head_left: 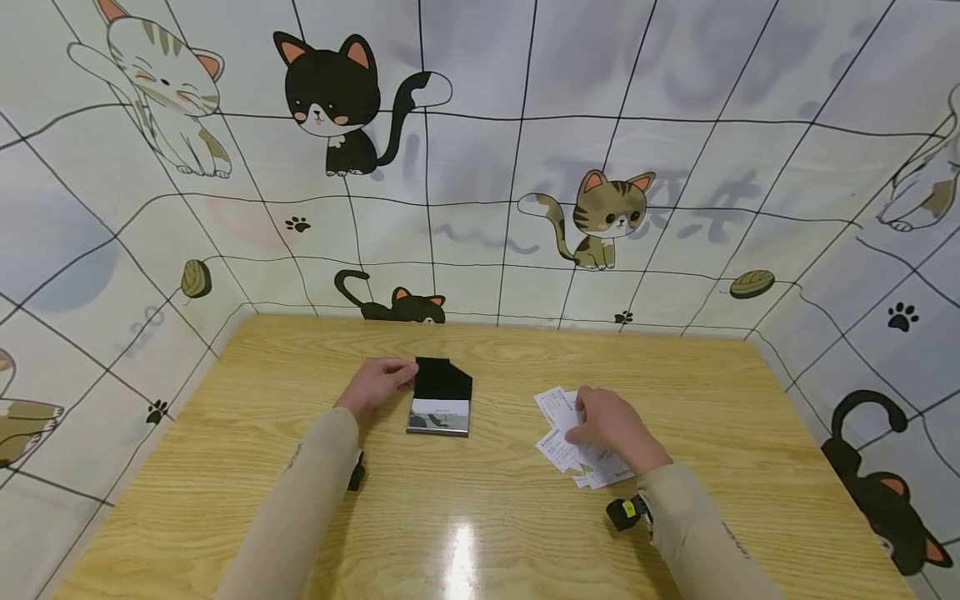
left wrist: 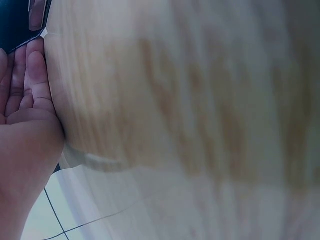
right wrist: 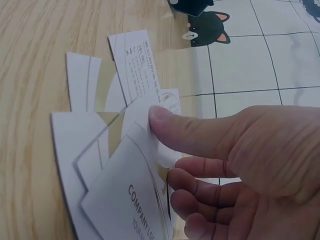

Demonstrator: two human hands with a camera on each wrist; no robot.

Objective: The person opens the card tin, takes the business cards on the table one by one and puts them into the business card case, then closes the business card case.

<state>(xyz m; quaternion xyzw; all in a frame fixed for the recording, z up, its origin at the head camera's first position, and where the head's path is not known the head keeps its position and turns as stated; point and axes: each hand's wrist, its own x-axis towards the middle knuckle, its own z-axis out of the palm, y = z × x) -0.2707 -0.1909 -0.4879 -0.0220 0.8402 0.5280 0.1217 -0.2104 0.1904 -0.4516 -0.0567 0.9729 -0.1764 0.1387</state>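
A business card case [head_left: 439, 417] with a black flap [head_left: 438, 379] lies unfolded on the table, a printed card showing in its lower half. My left hand [head_left: 377, 386] holds the flap's upper left corner by the fingertips. In the left wrist view, the fingers [left wrist: 31, 75] meet the dark edge of the case [left wrist: 17, 22]. To the right, my right hand [head_left: 611, 423] pinches white business cards [head_left: 558, 446] from a loose, fanned pile. Its thumb [right wrist: 195, 132] presses on top in the right wrist view, with the other fingers at the cards' edge.
The wooden table [head_left: 510, 517] is enclosed at the back and sides by a cat-printed cloth [head_left: 480, 158]. Bare tabletop lies between the case and the cards. A small black device [head_left: 626, 510] is strapped at the right wrist.
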